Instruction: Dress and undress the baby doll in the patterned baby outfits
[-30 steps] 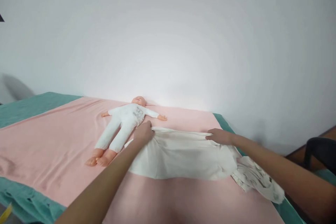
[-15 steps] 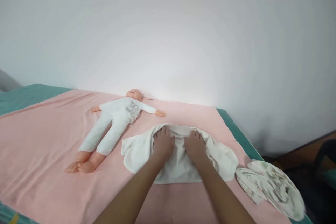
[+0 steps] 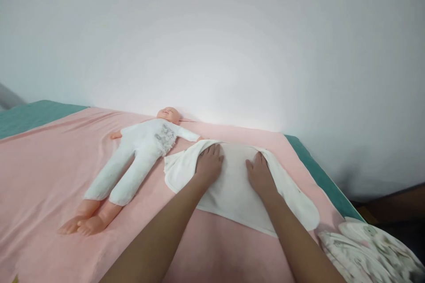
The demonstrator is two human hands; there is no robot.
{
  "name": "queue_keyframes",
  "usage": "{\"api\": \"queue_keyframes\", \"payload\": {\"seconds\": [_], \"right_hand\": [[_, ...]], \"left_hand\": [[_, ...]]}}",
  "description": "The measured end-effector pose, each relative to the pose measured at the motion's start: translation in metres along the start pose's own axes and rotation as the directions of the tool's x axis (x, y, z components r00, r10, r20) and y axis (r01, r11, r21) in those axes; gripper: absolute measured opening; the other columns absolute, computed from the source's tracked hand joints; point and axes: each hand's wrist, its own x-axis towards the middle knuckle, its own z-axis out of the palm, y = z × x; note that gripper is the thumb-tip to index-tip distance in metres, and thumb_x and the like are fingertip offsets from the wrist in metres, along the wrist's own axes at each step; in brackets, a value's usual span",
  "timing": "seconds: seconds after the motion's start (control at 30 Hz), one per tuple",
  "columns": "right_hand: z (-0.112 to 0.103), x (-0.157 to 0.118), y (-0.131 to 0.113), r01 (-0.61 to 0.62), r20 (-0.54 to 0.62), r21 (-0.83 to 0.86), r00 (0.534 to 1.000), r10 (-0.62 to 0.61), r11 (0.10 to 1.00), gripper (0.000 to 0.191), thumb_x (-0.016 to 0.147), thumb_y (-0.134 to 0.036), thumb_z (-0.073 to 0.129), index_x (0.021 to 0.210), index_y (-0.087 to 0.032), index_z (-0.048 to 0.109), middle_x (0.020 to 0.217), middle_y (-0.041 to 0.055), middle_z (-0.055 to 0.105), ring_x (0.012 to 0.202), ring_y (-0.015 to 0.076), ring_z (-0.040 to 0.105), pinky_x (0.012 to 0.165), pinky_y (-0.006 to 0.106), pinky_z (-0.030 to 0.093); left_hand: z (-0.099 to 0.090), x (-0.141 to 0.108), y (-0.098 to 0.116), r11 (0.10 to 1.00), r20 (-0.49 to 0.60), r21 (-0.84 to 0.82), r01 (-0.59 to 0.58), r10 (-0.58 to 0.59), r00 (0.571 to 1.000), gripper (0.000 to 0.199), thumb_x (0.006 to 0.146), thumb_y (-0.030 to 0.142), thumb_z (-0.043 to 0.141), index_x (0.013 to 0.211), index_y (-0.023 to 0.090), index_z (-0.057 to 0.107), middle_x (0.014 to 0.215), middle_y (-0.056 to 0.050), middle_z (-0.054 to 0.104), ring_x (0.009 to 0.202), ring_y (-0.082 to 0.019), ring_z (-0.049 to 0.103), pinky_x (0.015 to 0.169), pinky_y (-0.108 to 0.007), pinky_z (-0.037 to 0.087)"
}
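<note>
A white cloth garment (image 3: 237, 185) lies spread on the pink sheet, its far edge curling up around my hands. My left hand (image 3: 210, 164) rests on its left part with fingers stretched toward the far edge. On the right part, my right hand (image 3: 261, 173) lies palm down, thumb apart from the fingers; some fingertips are hidden by the folded edge. To the left, a baby doll (image 3: 146, 148) in a white suit with a grey print lies on its back, one arm reaching to the garment's far left corner.
The pink sheet (image 3: 49, 177) covers a bed with a teal cover (image 3: 43, 117) showing at its sides. A crumpled printed cloth (image 3: 368, 252) lies at the lower right edge. Behind the bed rises a pale wall (image 3: 212, 44). Dark floor shows beyond the right edge.
The garment's bunched middle has been smoothed flatter and its far edge pushed away from me. My hands have moved farther apart and slightly forward. The view has shifted a little.
</note>
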Motion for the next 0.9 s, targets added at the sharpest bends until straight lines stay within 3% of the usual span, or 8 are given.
{"api": "queue_keyframes", "payload": {"seconds": [0.2, 0.37, 0.47, 0.63, 0.77, 0.9], "right_hand": [[0.011, 0.004, 0.002, 0.065, 0.037, -0.122, 0.997, -0.061, 0.990, 0.062, 0.095, -0.040, 0.029, 0.135, 0.006, 0.040, 0.136, 0.0310, 0.046, 0.135, 0.0386, 0.035, 0.114, 0.051, 0.023], [0.005, 0.000, -0.007, 0.076, 0.130, -0.214, 0.990, -0.049, 0.974, 0.061, 0.096, -0.034, 0.027, 0.139, 0.009, 0.035, 0.142, 0.0329, 0.041, 0.138, 0.0394, 0.032, 0.114, 0.053, 0.019], [0.000, -0.012, -0.017, 0.078, 0.160, -0.213, 0.986, -0.043, 0.974, 0.061, 0.096, -0.034, 0.028, 0.139, 0.008, 0.036, 0.144, 0.0317, 0.040, 0.138, 0.0374, 0.034, 0.113, 0.050, 0.023], [-0.014, -0.048, -0.036, 0.137, 0.232, -0.203, 0.969, -0.088, 0.970, 0.064, 0.097, -0.040, 0.027, 0.141, 0.005, 0.039, 0.151, 0.0256, 0.034, 0.143, 0.0322, 0.028, 0.115, 0.043, 0.021], [-0.030, -0.075, -0.042, 0.203, 0.317, -0.174, 0.938, -0.141, 0.963, 0.066, 0.099, -0.043, 0.022, 0.145, 0.002, 0.035, 0.153, 0.0229, 0.030, 0.144, 0.0305, 0.025, 0.115, 0.044, 0.023], [-0.041, -0.091, -0.037, 0.263, 0.363, -0.109, 0.908, -0.208, 0.959, 0.066, 0.098, -0.046, 0.022, 0.144, -0.001, 0.037, 0.153, 0.0218, 0.032, 0.144, 0.0296, 0.026, 0.114, 0.045, 0.027]], "left_hand": [[0.007, 0.001, 0.002, 0.999, 0.020, 0.036, 0.007, -0.008, 1.000, 0.055, 0.099, 0.041, 0.021, 0.145, 0.015, 0.037, 0.149, -0.011, 0.043, 0.135, -0.028, 0.037, 0.107, -0.046, 0.037], [-0.001, -0.005, 0.017, 0.989, 0.061, 0.139, 0.059, -0.068, 0.996, 0.056, 0.098, 0.035, 0.025, 0.147, 0.008, 0.034, 0.151, -0.015, 0.038, 0.139, -0.029, 0.034, 0.111, -0.047, 0.031], [-0.006, -0.013, 0.030, 0.981, 0.056, 0.168, 0.093, -0.104, 0.993, 0.056, 0.097, 0.030, 0.028, 0.144, 0.002, 0.037, 0.149, -0.021, 0.039, 0.139, -0.031, 0.033, 0.113, -0.051, 0.027], [-0.012, -0.044, 0.043, 0.980, 0.061, 0.186, 0.068, -0.080, 0.995, 0.053, 0.095, 0.025, 0.030, 0.140, 0.000, 0.045, 0.146, -0.024, 0.043, 0.143, -0.031, 0.028, 0.117, -0.051, 0.017], [-0.016, -0.077, 0.040, 0.983, 0.045, 0.177, 0.050, -0.058, 0.997, 0.054, 0.096, 0.028, 0.033, 0.141, 0.001, 0.044, 0.147, -0.024, 0.041, 0.143, -0.030, 0.029, 0.116, -0.048, 0.021], [-0.016, -0.109, 0.035, 0.986, -0.071, 0.162, -0.033, 0.045, 0.996, 0.053, 0.097, 0.030, 0.030, 0.138, 0.002, 0.047, 0.144, -0.022, 0.046, 0.140, -0.029, 0.035, 0.114, -0.048, 0.026]]}}
